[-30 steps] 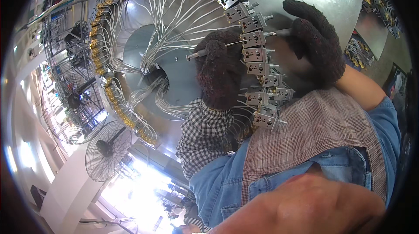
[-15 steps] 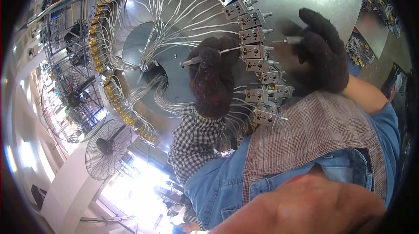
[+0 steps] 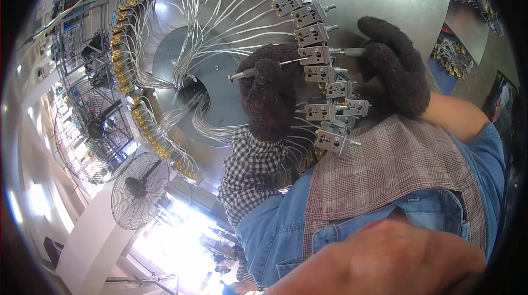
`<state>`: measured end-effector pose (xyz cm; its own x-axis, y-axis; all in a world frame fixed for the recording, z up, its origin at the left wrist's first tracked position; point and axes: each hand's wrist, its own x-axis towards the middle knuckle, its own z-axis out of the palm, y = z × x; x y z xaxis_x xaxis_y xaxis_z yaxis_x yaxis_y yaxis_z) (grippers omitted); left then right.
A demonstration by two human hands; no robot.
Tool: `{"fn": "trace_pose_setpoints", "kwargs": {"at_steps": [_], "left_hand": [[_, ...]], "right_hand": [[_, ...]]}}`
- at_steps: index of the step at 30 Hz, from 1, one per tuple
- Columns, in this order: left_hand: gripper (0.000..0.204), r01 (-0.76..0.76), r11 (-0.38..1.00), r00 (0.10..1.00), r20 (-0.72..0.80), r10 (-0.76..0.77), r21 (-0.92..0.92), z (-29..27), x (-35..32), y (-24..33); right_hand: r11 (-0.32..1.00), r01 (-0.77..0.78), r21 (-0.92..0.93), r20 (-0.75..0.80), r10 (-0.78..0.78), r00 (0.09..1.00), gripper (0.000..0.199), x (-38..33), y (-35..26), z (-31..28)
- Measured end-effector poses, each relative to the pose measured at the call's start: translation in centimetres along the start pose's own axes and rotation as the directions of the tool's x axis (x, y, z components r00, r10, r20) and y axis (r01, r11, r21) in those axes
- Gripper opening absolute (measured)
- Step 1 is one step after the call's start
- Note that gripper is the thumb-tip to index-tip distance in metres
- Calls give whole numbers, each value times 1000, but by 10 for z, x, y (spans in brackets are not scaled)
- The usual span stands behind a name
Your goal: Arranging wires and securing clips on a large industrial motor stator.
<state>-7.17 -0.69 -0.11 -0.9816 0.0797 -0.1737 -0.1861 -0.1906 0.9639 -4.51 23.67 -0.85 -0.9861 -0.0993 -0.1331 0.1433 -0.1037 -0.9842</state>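
My left hand (image 3: 269, 94), in a dark knit glove with a checked sleeve, is closed around a thin metal rod (image 3: 237, 75) whose tip sticks out to the left. The rod runs right into a grey clamp block (image 3: 314, 55) on the rim of a round metal jig (image 3: 220, 83). My right hand (image 3: 399, 72), also in a dark glove, pinches the pin (image 3: 352, 52) that sticks out of that block's outer side. Several more clamp blocks curve along the rim between my two hands.
Many bent wires (image 3: 220, 14) fan from the jig's hub to brass fittings (image 3: 129, 36) on its left rim. Wire fan guards (image 3: 140, 190) and racks stand at the left. A tray of small parts (image 3: 451, 55) lies at the far right.
Both gloved hands and the clamp blocks have drifted slightly lower in the picture. Each hand keeps its hold.
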Motion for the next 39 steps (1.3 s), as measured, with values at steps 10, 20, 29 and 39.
{"fn": "trace_pose_setpoints", "kwargs": {"at_steps": [10,20,29,39], "left_hand": [[27,-298,724,952,133,277,623,-9,3,-9],[25,87,922,996,3,-93,-376,4,4,2],[23,197,886,964,-80,-253,-420,9,0,7],[24,136,913,988,-20,-155,-385,6,1,3]], "right_hand": [[838,411,-358,81,-411,908,43,6,13,-6],[759,466,-455,131,-461,878,62,0,28,-6],[419,632,-652,366,-556,747,84,12,15,-18],[460,613,-642,310,-575,757,67,13,12,-12]]}}
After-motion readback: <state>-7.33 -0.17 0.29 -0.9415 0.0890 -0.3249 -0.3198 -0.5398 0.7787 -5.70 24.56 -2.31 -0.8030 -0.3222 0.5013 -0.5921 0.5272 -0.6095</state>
